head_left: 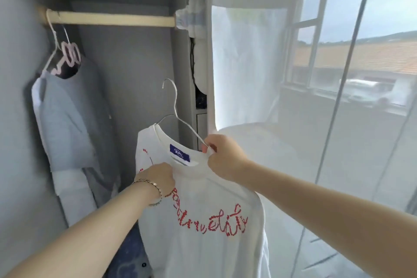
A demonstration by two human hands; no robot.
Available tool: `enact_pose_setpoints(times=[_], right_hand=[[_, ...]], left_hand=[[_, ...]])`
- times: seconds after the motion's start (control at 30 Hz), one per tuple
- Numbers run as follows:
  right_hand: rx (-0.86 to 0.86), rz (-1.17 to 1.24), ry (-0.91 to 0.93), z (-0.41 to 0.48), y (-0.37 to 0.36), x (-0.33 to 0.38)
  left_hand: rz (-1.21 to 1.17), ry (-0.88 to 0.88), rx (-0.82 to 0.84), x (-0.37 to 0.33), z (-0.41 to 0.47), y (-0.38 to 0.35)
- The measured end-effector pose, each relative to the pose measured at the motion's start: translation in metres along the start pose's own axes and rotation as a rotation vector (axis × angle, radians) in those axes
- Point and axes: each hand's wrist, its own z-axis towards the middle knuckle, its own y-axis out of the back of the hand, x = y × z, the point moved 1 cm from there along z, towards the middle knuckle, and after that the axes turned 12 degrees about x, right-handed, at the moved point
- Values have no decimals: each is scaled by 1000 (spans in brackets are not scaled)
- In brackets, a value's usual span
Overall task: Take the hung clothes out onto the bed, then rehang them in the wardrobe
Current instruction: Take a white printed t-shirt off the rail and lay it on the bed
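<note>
Our left hand (158, 178) grips the white T-shirt (203, 221); our right hand (223, 156) pinches collar and hanger (175, 108). Rehanging, we judge: next the hook must reach the rail (112, 19), up-left of our fingers.

I see the left hand (158, 178) and right hand (223, 156) hold a white shirt (203, 210) on a wire hanger (173, 101). The rail (112, 19) is at eleven o'clock, a blue shirt (63, 119) at nine.

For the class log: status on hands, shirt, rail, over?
Left hand grips shirt collar; right hand pinches hanger shoulder. Hook below rail, unhung. Clothes at rail's left end.
</note>
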Motion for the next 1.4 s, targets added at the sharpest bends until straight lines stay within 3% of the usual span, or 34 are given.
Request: enact_pose_setpoints(times=[0.13, 0.43, 0.77, 0.93, 1.2, 1.4], right_hand=[[-85, 16, -197, -88, 13, -31], [-538, 152, -688, -305, -3, -55], [-849, -31, -1047, -522, -45, -10], [-984, 102, -1189, -617, -67, 21], [-1335, 161, -1355, -717, -96, 67], [-1637, 14, -1579, -783, -124, 98]], left_hand=[[30, -154, 88, -47, -17, -47], [142, -689, 194, -168, -96, -161], [233, -1095, 339, -295, -251, -241], [250, -1238, 359, -340, -334, -287], [340, -1452, 495, -385, -450, -357], [477, -1709, 595, -415, -522, -392]])
